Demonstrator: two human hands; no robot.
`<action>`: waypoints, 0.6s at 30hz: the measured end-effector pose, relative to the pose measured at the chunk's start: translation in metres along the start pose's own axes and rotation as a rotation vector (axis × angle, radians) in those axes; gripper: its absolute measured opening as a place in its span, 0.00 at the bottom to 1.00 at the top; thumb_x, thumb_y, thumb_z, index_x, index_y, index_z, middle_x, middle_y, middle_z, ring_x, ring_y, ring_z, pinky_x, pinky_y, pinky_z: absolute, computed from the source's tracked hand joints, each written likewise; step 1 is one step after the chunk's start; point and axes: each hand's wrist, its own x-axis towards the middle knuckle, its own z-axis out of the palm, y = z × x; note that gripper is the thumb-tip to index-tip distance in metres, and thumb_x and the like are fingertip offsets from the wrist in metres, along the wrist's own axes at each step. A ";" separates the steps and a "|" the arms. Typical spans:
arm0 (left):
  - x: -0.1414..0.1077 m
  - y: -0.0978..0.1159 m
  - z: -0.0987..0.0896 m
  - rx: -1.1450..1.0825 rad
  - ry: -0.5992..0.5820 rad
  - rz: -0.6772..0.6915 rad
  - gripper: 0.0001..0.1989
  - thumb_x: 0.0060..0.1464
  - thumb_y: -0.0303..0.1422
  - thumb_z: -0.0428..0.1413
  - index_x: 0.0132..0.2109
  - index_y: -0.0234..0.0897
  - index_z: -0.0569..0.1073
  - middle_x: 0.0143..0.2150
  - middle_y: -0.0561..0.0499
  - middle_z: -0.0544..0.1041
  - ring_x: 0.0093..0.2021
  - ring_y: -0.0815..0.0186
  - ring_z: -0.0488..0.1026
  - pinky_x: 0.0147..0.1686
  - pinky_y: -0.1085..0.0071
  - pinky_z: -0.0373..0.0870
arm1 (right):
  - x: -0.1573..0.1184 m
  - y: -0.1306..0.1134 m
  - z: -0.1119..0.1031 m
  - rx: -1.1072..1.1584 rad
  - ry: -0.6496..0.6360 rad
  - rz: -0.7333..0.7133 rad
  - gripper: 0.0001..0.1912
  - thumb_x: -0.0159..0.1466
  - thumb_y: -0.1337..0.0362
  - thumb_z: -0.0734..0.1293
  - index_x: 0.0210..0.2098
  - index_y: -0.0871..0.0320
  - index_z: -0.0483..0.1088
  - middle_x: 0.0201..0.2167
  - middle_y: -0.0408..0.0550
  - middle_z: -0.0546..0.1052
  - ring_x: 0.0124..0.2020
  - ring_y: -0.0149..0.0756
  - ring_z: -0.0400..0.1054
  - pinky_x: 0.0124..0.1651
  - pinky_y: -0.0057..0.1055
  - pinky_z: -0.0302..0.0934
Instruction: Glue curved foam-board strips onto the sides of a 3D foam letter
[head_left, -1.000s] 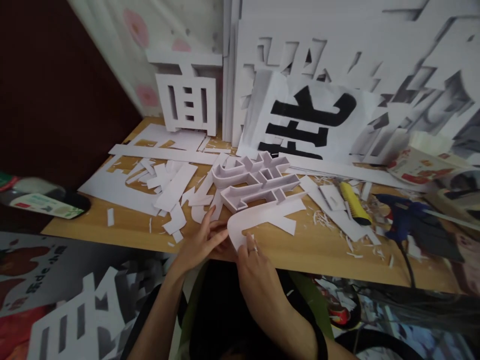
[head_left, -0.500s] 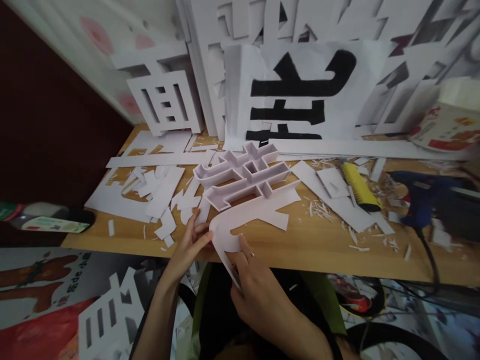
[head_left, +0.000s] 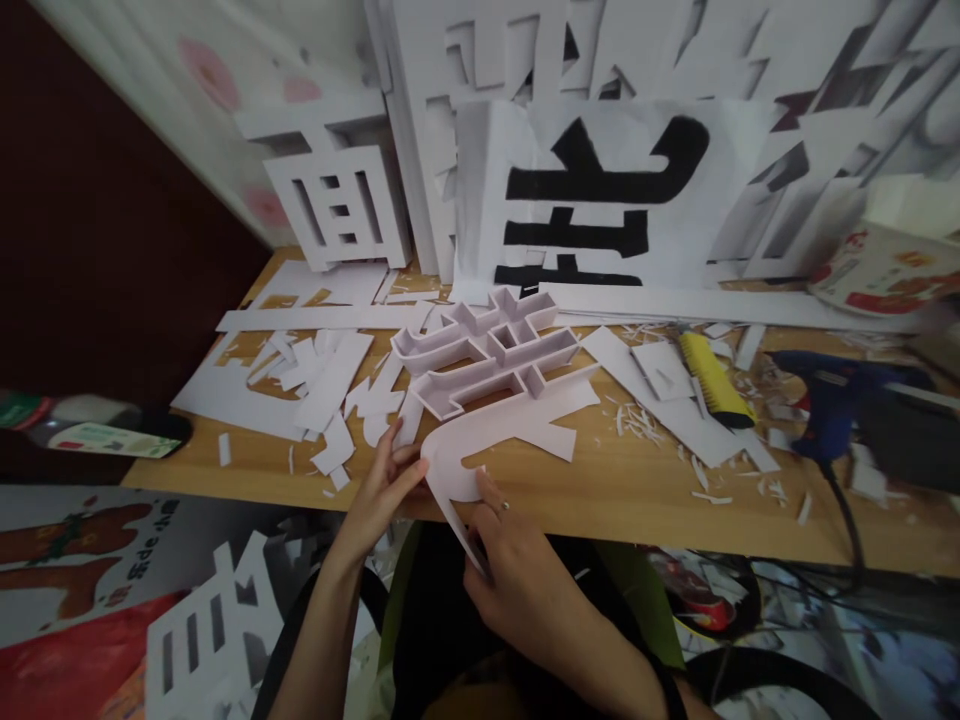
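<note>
A white three-dimensional character (head_left: 487, 350) built from thin board lies on the wooden table (head_left: 615, 480), its open side up. Its lowest flat stroke (head_left: 510, 425) curves toward the front edge. My left hand (head_left: 382, 490) presses on the curved end of that stroke from the left. My right hand (head_left: 510, 560), with a ring on one finger, holds a thin white strip (head_left: 454, 520) against the stroke's edge, and the strip hangs down past the table edge.
White offcuts (head_left: 315, 375) litter the left of the table. A yellow utility knife (head_left: 716, 380) and a blue glue gun (head_left: 832, 395) lie at the right. A finished white character (head_left: 337, 205) and a black printed template (head_left: 600, 200) lean against the back boards. A bottle (head_left: 97, 430) sticks out at left.
The thin strip has come into view under my right hand, bent down along the curved edge. The camera view shifted slightly; both hands stay at the stroke's end.
</note>
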 end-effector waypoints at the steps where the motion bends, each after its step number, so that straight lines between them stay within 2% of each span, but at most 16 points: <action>1: 0.001 -0.002 0.000 -0.012 0.000 -0.002 0.51 0.50 0.49 0.63 0.71 0.39 0.45 0.57 0.40 0.74 0.52 0.54 0.75 0.48 0.59 0.74 | 0.000 0.001 -0.001 0.020 0.001 0.012 0.16 0.57 0.75 0.63 0.45 0.68 0.72 0.63 0.75 0.65 0.62 0.56 0.65 0.60 0.47 0.63; 6: 0.002 -0.012 0.000 -0.053 -0.009 0.045 0.50 0.51 0.48 0.62 0.71 0.39 0.44 0.57 0.40 0.73 0.47 0.57 0.76 0.43 0.60 0.77 | -0.001 0.003 -0.008 0.141 0.006 0.044 0.11 0.55 0.75 0.65 0.38 0.60 0.72 0.53 0.62 0.76 0.60 0.50 0.68 0.56 0.42 0.66; 9: 0.001 -0.014 0.001 -0.050 -0.006 0.061 0.46 0.55 0.45 0.60 0.71 0.38 0.45 0.58 0.39 0.72 0.44 0.59 0.77 0.42 0.62 0.78 | -0.001 0.004 -0.014 0.198 -0.016 0.030 0.12 0.55 0.73 0.67 0.40 0.59 0.73 0.51 0.58 0.77 0.61 0.50 0.66 0.57 0.42 0.65; 13: -0.001 -0.014 0.003 -0.068 -0.011 0.090 0.41 0.58 0.41 0.58 0.71 0.40 0.46 0.58 0.40 0.73 0.40 0.61 0.78 0.39 0.63 0.79 | -0.001 0.005 -0.021 0.238 -0.038 -0.036 0.18 0.57 0.72 0.66 0.47 0.56 0.75 0.54 0.53 0.77 0.67 0.48 0.59 0.63 0.45 0.59; 15: -0.001 -0.014 0.004 -0.069 -0.019 0.106 0.40 0.59 0.40 0.57 0.71 0.39 0.46 0.58 0.40 0.73 0.37 0.63 0.77 0.38 0.63 0.79 | -0.001 0.007 -0.022 0.257 -0.041 -0.049 0.18 0.57 0.72 0.66 0.46 0.55 0.76 0.53 0.51 0.78 0.67 0.47 0.59 0.64 0.47 0.57; 18: -0.001 -0.015 0.003 -0.061 -0.030 0.126 0.40 0.60 0.41 0.57 0.70 0.37 0.47 0.56 0.39 0.74 0.36 0.63 0.77 0.38 0.63 0.79 | -0.001 0.011 -0.019 0.287 -0.048 -0.058 0.12 0.57 0.70 0.68 0.41 0.56 0.77 0.48 0.51 0.80 0.67 0.48 0.58 0.64 0.47 0.58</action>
